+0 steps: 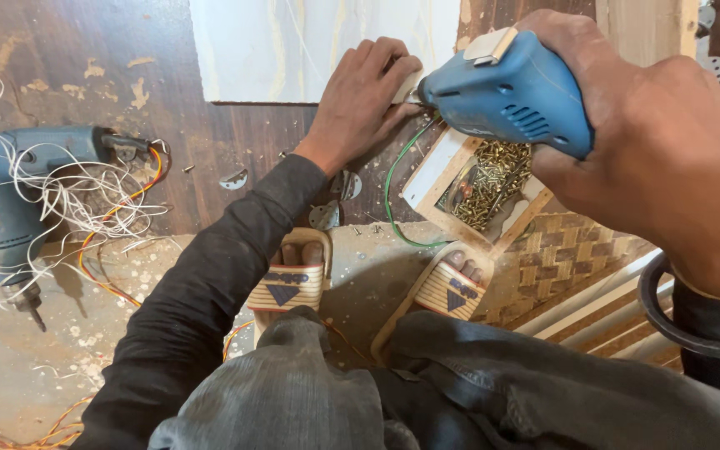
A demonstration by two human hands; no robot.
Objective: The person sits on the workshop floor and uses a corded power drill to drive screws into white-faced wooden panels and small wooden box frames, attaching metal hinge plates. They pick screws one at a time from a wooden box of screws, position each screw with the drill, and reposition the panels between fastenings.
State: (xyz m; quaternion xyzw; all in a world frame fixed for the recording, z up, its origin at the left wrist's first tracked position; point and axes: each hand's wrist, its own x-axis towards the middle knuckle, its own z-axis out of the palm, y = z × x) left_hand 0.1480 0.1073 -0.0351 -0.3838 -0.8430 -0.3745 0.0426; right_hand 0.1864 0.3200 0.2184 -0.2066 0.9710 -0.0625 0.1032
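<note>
- Your right hand (660, 158) is wrapped tight around the blue power drill (506, 96), its grip closed on the handle, the nose pointing left toward your other hand.
- Your left hand (360, 100) lies palm down on the dark wooden board (68, 67), fingers pressed together round a small light piece right at the drill's tip; what exactly they pinch is hidden.
- That spot sits at the lower edge of the pale marbled panel (318, 46), which lies on the board.
- Just below the drill is an open wooden box of brass screws (489, 179), with a green wire (391, 187) curving beside it.
- A second blue drill (10, 200) lies well apart at the left, tangled in white, red and yellow wires (102, 208).
- Small round metal plates (327, 215) lie near your left wrist.
- Your feet, in striped sandals (289, 283), rest on the dusty floor (35, 350) below the board.
</note>
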